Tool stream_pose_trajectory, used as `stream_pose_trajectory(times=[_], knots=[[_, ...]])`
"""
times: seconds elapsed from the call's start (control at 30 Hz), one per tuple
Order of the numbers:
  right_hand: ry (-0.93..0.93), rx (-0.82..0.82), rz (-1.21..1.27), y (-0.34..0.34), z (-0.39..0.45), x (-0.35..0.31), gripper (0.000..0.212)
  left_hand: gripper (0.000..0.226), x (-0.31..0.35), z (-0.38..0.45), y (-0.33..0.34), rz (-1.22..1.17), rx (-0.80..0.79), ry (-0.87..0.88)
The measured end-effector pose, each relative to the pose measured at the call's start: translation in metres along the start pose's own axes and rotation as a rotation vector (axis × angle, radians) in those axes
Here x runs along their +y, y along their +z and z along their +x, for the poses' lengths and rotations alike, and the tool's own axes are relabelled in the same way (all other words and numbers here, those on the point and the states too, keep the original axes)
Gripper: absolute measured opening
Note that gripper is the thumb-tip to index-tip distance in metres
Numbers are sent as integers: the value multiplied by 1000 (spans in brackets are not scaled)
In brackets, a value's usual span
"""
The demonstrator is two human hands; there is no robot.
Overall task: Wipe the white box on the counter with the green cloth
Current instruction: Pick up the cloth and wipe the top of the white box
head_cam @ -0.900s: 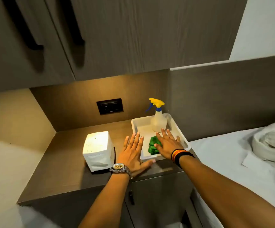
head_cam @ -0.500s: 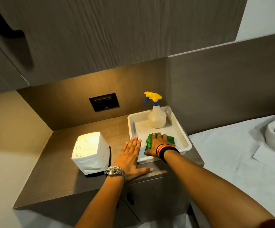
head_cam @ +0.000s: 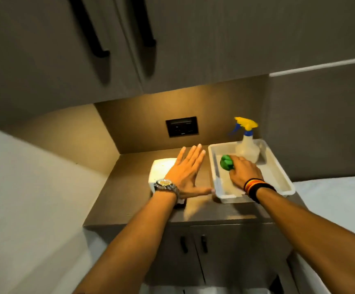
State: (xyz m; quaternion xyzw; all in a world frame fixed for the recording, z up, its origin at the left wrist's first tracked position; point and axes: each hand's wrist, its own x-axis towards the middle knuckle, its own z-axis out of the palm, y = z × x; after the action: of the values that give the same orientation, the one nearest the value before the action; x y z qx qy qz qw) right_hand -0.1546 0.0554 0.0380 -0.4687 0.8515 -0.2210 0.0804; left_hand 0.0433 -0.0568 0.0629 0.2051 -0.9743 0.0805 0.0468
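Left hand [head_cam: 185, 172] flat, splayed; right hand [head_cam: 244, 174] clenched.

Brown wood-grain surface [head_cam: 142, 166], top of a low cabinet set in a lit niche. White box [head_cam: 161, 169] stands on its left part, partly hidden behind a forearm. White tray [head_cam: 278, 166] sits on the right part, near edge reaching the surface's front edge. Bare strip of surface between box and tray. Tray holds a spray bottle [head_cam: 247, 148] at its back and a green cloth [head_cam: 226, 163].
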Motion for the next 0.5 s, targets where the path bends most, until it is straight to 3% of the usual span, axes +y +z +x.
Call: stream_pose_trajectory(times=[0.13, 0.33, 0.5], knots=[[-166, 73, 200, -16, 5, -68, 57, 128, -55, -36, -28, -26, 104, -136], [-522, 131, 202, -17, -4, -144, 60, 140, -113, -90, -11, -124, 25, -340], [-742, 72, -199, 13, -21, -159, 56, 147, -114, -112, 28, -263, -42, -362]])
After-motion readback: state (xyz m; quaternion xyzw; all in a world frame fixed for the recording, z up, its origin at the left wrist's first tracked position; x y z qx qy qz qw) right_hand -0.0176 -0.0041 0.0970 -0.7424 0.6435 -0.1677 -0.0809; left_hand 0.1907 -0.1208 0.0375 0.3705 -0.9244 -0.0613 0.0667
